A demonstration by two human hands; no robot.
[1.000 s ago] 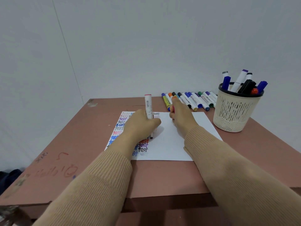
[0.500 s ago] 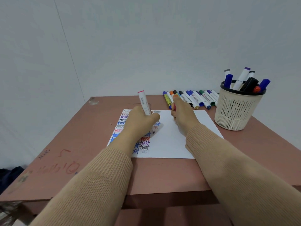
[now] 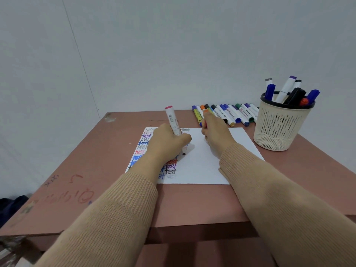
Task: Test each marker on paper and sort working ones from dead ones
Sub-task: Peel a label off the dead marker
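Head cam: vs 1.0 s ago the marker (image 3: 172,120) has tipped. It was near upright; now its pink end leans left and away. R hand sits about where it was.

Left hand (image 3: 165,141) has its fingers wrapped round the white marker barrel. The dark tip is down on the paper (image 3: 208,166), just right of the columns of coloured "test" words (image 3: 143,140) (part hidden under the wrist).

Right hand (image 3: 215,133) rests on the paper's far edge, fingers curled. A small orange/red bit shows at the fingers; cannot tell whether it is held.

Row of capped markers (image 3: 229,114) lies on the counter (image 3: 92,160) behind the R hand, near the far edge. Cream basket (image 3: 277,130) stands right of the paper, w/ several markers upright in it. Red scribbles (image 3: 77,197) on the counter's near left part.
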